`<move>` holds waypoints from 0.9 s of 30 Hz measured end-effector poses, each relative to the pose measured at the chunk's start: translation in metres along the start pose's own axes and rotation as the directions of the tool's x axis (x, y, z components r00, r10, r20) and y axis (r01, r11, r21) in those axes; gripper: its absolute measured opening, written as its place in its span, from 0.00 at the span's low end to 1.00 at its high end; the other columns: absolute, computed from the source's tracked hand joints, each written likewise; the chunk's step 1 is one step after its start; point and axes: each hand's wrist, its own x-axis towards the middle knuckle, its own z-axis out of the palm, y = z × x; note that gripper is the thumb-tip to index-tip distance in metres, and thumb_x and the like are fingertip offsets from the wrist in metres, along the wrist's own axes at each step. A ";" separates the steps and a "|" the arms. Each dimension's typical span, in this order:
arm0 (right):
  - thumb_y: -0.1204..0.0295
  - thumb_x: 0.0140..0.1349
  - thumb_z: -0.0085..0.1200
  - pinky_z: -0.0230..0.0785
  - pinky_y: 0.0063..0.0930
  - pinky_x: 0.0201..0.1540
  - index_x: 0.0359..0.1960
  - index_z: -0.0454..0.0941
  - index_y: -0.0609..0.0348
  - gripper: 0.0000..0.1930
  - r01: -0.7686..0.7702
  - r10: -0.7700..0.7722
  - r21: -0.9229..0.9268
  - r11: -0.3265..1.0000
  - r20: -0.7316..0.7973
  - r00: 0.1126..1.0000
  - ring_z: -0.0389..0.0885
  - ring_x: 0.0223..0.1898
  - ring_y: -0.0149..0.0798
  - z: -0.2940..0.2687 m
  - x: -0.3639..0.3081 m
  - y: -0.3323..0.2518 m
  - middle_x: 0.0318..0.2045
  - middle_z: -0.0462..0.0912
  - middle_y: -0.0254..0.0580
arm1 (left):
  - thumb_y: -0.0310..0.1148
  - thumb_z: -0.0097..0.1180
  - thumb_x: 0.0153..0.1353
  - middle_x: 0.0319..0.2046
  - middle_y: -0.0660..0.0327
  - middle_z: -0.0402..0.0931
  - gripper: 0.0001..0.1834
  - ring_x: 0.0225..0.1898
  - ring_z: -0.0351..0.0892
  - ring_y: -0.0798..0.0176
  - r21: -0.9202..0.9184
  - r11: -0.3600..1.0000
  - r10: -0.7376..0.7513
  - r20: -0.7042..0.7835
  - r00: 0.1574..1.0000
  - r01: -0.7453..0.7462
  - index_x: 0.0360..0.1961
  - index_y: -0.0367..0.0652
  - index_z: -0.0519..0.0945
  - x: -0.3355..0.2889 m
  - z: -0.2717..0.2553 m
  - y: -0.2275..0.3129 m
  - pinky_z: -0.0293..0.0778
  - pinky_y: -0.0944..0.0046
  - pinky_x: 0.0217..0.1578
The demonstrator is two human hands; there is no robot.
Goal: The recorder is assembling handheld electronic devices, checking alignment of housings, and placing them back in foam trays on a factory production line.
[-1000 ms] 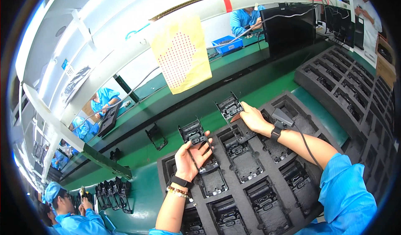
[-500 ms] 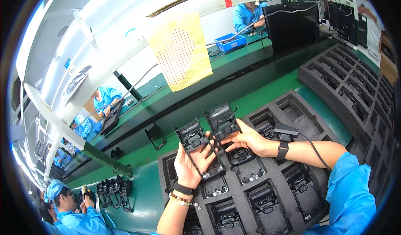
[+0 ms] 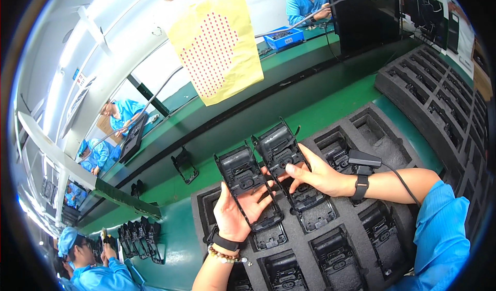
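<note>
Over the foam tray, my left hand holds a black plastic frame tilted up, its palm and spread fingers behind the frame's lower part. My right hand grips a second black plastic frame just to the right, thumb on its front and fingers behind. Both frames have a rounded hollow upper end and an open lower loop. They are close side by side; whether they touch I cannot tell. Beneath them lies the dark grey foam tray, with similar black frames in several pockets.
Another filled foam tray stands at the far right. One loose frame and a row of frames rest on the green bench at left. A cabled black device sits by my right wrist. Co-workers in blue are at left and beyond.
The view has shifted slightly. Both frames stay in my hands, and the right one is turned a little, with my right thumb now lying across its front.
</note>
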 end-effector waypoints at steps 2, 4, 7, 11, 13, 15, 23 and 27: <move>0.56 0.74 0.41 0.78 0.27 0.43 0.69 0.49 0.54 0.29 -0.059 0.057 0.171 0.983 0.017 0.998 0.80 0.51 0.38 0.001 0.003 -0.001 0.56 0.75 0.47 | 0.61 0.40 0.68 0.63 0.51 0.66 0.36 0.63 0.65 0.45 0.011 1.000 0.009 -0.006 1.000 -0.009 0.66 0.45 0.66 0.000 -0.002 0.000 0.64 0.44 0.61; 0.51 0.75 0.33 0.79 0.28 0.42 0.66 0.54 0.53 0.26 -0.035 0.033 0.214 0.976 0.013 0.999 0.80 0.52 0.38 -0.005 0.004 0.010 0.55 0.76 0.47 | 0.60 0.44 0.66 0.65 0.50 0.63 0.37 0.66 0.61 0.43 0.025 1.000 0.006 0.025 1.000 -0.006 0.66 0.44 0.65 0.001 -0.004 -0.002 0.62 0.42 0.63; 0.52 0.76 0.32 0.79 0.29 0.43 0.60 0.60 0.54 0.22 -0.072 0.071 0.312 0.948 0.013 0.997 0.80 0.51 0.38 -0.008 0.004 0.014 0.53 0.77 0.48 | 0.59 0.51 0.63 0.66 0.49 0.60 0.39 0.67 0.58 0.42 0.037 0.999 0.002 0.030 1.000 -0.003 0.67 0.43 0.63 0.000 -0.003 -0.004 0.59 0.40 0.65; 0.52 0.76 0.32 0.78 0.30 0.43 0.58 0.63 0.54 0.21 -0.050 0.048 0.281 0.958 0.013 0.999 0.80 0.51 0.39 -0.008 0.005 0.013 0.50 0.79 0.48 | 0.56 0.58 0.59 0.67 0.46 0.58 0.42 0.69 0.55 0.39 0.071 0.997 0.014 0.051 0.999 -0.018 0.68 0.42 0.62 0.001 -0.005 -0.004 0.55 0.37 0.67; 0.52 0.76 0.33 0.78 0.30 0.43 0.58 0.63 0.54 0.21 -0.060 0.058 0.282 0.958 0.015 0.998 0.80 0.51 0.39 -0.008 0.007 0.014 0.50 0.79 0.48 | 0.54 0.55 0.62 0.66 0.46 0.60 0.37 0.68 0.55 0.40 0.033 0.999 0.004 0.058 0.998 -0.006 0.65 0.41 0.64 0.005 -0.012 -0.002 0.54 0.37 0.67; 0.51 0.75 0.33 0.78 0.29 0.43 0.56 0.63 0.54 0.22 -0.085 0.081 0.292 0.953 0.025 0.996 0.80 0.51 0.39 -0.009 0.008 0.014 0.50 0.79 0.49 | 0.52 0.53 0.64 0.63 0.48 0.65 0.32 0.67 0.59 0.41 -0.031 1.000 0.003 0.027 1.000 -0.003 0.61 0.41 0.69 0.009 -0.015 -0.002 0.57 0.36 0.65; 0.50 0.74 0.35 0.78 0.30 0.47 0.56 0.65 0.56 0.23 -0.089 0.086 0.312 0.946 0.026 0.996 0.81 0.50 0.41 -0.019 0.016 0.020 0.50 0.80 0.53 | 0.54 0.51 0.65 0.65 0.43 0.60 0.35 0.67 0.58 0.39 0.032 0.999 0.020 0.060 0.998 -0.022 0.65 0.42 0.64 0.016 -0.023 -0.002 0.56 0.36 0.66; 0.51 0.74 0.38 0.79 0.30 0.47 0.56 0.66 0.55 0.22 -0.047 0.062 0.372 0.927 -0.028 0.998 0.81 0.49 0.39 -0.016 0.016 0.016 0.50 0.79 0.51 | 0.51 0.57 0.62 0.65 0.42 0.58 0.38 0.67 0.56 0.39 0.044 0.998 0.031 0.047 0.998 -0.033 0.66 0.40 0.62 0.017 -0.023 -0.003 0.56 0.36 0.66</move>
